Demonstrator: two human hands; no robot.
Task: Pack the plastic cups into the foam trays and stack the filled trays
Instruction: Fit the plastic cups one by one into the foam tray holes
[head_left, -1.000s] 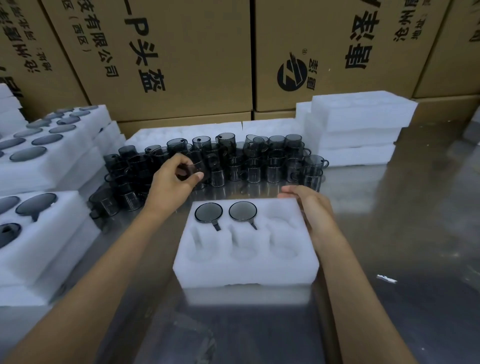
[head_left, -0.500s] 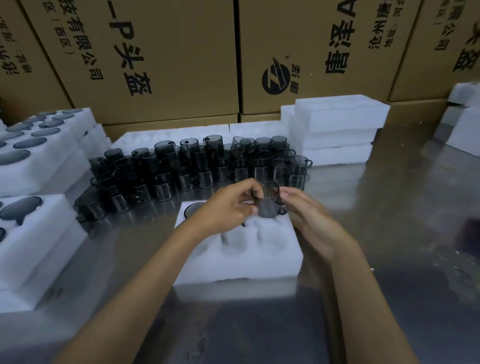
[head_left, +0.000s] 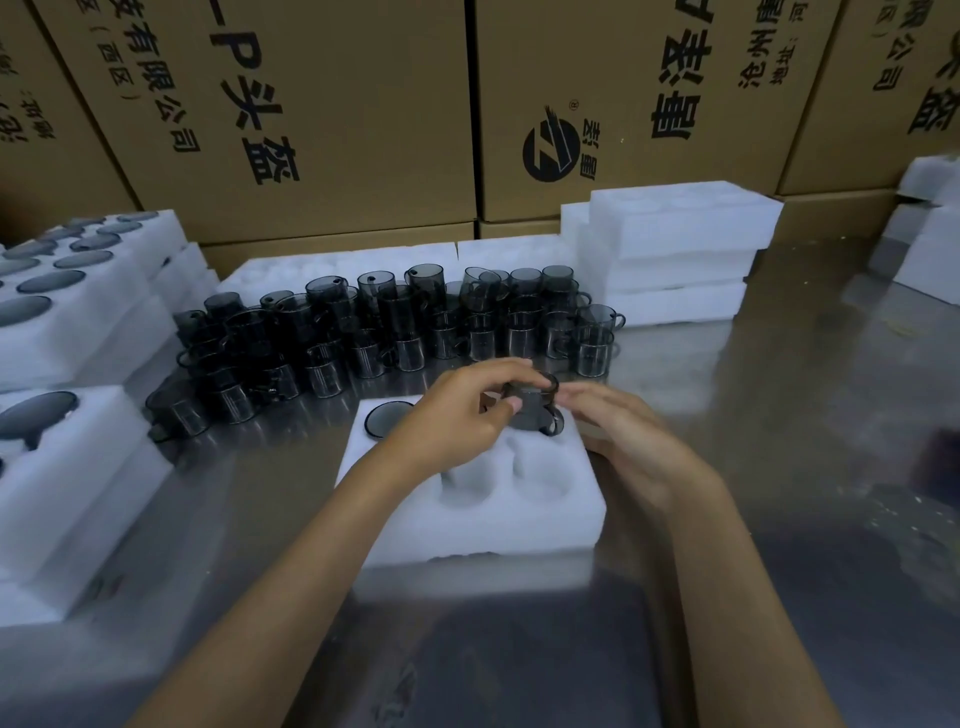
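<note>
The left hand pinches a smoky cup by its rim over the far-right pocket of the foam tray at the bench centre. The right hand lies relaxed, its straight fingers just beside the cup at 3 o'clock. One packed cup sits in the tray's 10 o'clock pocket. Loose cups crowd at 12 o'clock, with empty trays stacked at 1 o'clock.

You stood in a packing area of a warehouse or factory: tall brown cardboard cartons printed with black Chinese characters walled the back of a reflective steel worktable, and before the cartons sat stacked white foam trays and massed smoky-grey plastic cups.
</note>
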